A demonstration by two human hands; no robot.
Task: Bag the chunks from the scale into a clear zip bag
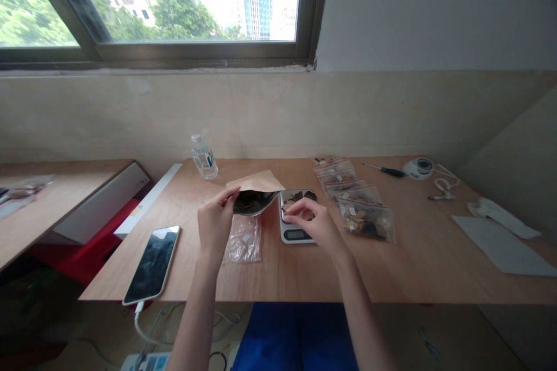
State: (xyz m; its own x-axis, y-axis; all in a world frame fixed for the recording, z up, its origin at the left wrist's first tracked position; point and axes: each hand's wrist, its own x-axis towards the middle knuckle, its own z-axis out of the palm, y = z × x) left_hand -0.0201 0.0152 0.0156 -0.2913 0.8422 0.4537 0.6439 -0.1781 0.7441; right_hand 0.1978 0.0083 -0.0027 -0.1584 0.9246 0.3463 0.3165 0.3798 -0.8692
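Note:
My left hand grips the rim of a brown paper pouch and holds it open above the table; dark pieces show inside. My right hand hovers over a small digital scale, fingers pinched together over the dark pieces lying on its platform; whether a piece is between them is unclear. An empty clear zip bag lies flat under the pouch. To the right of the scale, several filled zip bags lie in an overlapping row.
A phone on a cable lies at the table's left front. A water bottle stands at the back. A green-handled screwdriver, a round white device, and white sheets occupy the right side.

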